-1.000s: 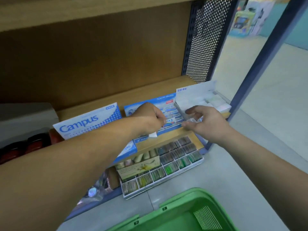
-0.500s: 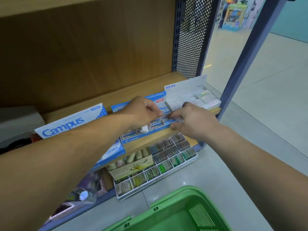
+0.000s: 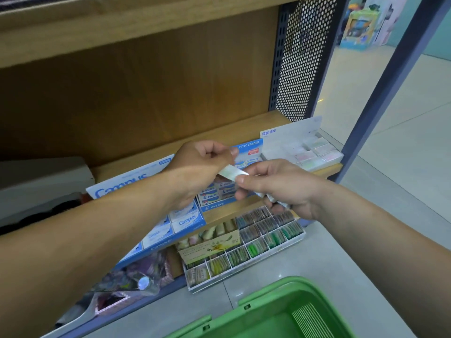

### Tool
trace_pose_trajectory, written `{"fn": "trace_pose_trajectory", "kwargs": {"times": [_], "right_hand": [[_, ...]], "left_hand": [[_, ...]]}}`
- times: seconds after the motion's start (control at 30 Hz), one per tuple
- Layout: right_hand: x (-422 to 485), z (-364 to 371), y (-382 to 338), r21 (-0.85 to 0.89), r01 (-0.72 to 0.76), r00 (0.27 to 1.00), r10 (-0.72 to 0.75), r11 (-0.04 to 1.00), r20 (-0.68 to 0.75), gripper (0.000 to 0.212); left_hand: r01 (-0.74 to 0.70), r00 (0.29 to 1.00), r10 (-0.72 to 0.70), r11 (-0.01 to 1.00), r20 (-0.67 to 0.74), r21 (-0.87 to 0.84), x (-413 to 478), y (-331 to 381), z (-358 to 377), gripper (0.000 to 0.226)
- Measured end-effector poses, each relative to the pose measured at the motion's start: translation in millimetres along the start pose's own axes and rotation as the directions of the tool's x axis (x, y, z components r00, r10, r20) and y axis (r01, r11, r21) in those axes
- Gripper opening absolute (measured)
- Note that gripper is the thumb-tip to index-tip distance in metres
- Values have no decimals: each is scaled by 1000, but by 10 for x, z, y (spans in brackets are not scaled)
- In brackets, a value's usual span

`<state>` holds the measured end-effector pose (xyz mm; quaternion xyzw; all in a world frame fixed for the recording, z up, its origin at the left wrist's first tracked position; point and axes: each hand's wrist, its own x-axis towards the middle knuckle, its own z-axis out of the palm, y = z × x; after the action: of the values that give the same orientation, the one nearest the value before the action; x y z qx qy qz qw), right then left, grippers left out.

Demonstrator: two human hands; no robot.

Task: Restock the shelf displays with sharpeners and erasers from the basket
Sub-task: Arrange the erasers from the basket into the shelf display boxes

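**Both hands pinch one small eraser above the shelf displays**

The left hand has a narrow grip: thumb and forefinger are closed on one end of a pale, wrapped eraser. The right hand pinches the other end between thumb and forefinger. Its lower fingers are curled round a few more small wrapped pieces; what is printed on them is too blurred to read.

The eraser is held in the air in front of the wooden shelf, just over a blue display box headed "PLASTIC ERASER", whose packs are marked "PILOT". To its left a blue-and-white box reads "Campus", as do the packs in it. To the right, a white box bears blue Chinese characters and holds pale erasers. Below the shelf a divided tray holds coloured items. The green basket stands on the floor, nearest the camera.
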<state>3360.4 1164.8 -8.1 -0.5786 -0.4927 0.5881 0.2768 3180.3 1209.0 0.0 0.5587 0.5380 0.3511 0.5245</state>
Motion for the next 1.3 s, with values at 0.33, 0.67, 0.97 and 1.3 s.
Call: {"fn": "trace_pose_trajectory", "kwargs": {"times": [0.33,0.67,0.97,1.3], "right_hand": [[-22,-655,135,-28,7,939,-16,1000,-342,30],[-39,-1158,592,146,117,832,-16,982,-555,24],[-61,-1244,615,273,106,863,48,956,-503,21],[-75,-1114,495,201,160,940,-88,966,-329,23]], "left_hand": [[-89,994,56,916,94,390,165,154,253,13],[-137,990,132,917,40,375,1070,124,1261,14],[-263,964,208,662,166,701,1128,56,1409,14],[-164,918,63,959,391,232,422,268,1114,17]]}}
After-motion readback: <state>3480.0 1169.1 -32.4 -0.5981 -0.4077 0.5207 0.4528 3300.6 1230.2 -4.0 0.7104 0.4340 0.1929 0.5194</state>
